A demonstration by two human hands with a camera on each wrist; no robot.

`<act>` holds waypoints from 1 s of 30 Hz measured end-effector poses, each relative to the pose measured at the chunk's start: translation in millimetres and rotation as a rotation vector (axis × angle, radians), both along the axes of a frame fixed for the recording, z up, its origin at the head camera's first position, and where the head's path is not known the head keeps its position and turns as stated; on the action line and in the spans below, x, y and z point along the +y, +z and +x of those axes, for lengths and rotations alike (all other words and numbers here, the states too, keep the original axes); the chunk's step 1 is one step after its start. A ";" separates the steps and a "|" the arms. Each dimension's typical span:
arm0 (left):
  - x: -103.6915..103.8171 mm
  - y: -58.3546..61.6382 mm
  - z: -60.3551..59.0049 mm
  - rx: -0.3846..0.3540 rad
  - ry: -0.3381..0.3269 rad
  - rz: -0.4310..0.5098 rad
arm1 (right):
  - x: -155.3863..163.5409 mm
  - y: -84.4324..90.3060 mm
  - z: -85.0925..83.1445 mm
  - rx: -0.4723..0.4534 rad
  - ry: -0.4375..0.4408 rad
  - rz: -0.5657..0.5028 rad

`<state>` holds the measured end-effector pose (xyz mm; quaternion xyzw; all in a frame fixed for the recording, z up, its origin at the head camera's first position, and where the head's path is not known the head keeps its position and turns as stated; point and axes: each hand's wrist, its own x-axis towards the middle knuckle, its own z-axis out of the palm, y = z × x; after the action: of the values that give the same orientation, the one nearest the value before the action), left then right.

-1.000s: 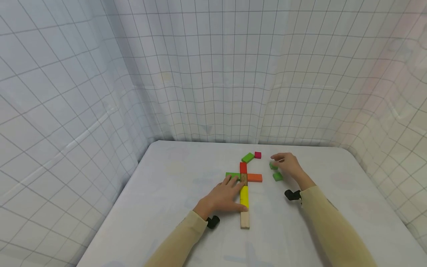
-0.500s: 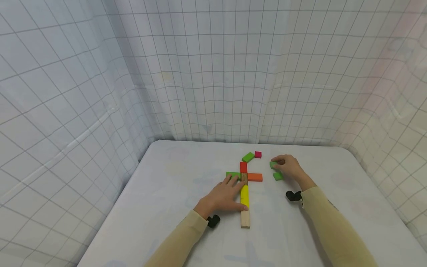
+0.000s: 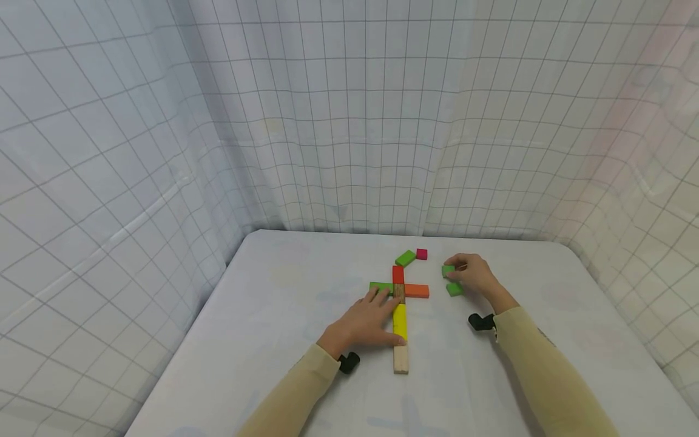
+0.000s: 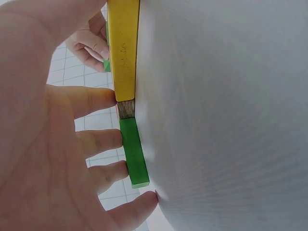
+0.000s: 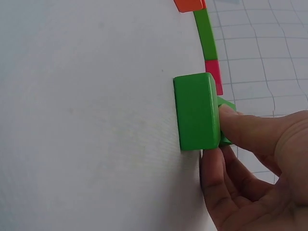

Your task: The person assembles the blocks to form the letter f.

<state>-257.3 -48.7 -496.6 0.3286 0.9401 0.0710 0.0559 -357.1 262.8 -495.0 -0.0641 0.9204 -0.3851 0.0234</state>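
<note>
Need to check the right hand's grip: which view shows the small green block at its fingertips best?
The head view: the green block is pinched by the right hand. The right wrist view shows only a sliver behind another green block. The left wrist view shows a distant, blurred bit.

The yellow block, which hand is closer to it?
The left hand. It lies flat right beside the yellow block, its thumb along the block's edge. The right hand is off to the block's right, pinching a small green block.
</note>
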 end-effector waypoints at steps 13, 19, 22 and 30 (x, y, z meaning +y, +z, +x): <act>0.9 0.0 -0.1 -0.009 0.004 -0.003 | 8.7 -1.1 -10.3 -0.005 -0.002 0.003; 1.2 -1.2 -0.2 -0.004 0.005 -0.002 | 6.8 0.3 -12.8 -0.033 -0.003 0.018; 1.2 -1.4 -0.5 0.000 0.004 -0.005 | 3.5 3.8 -12.2 -0.032 -0.002 0.024; 0.8 0.2 0.5 -0.007 0.006 0.004 | -4.0 10.3 -10.8 -0.037 -0.036 -0.001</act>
<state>-256.8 -47.9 -496.5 0.3255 0.9408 0.0744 0.0583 -367.9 258.8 -484.6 -0.0401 0.9206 -0.3870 0.0335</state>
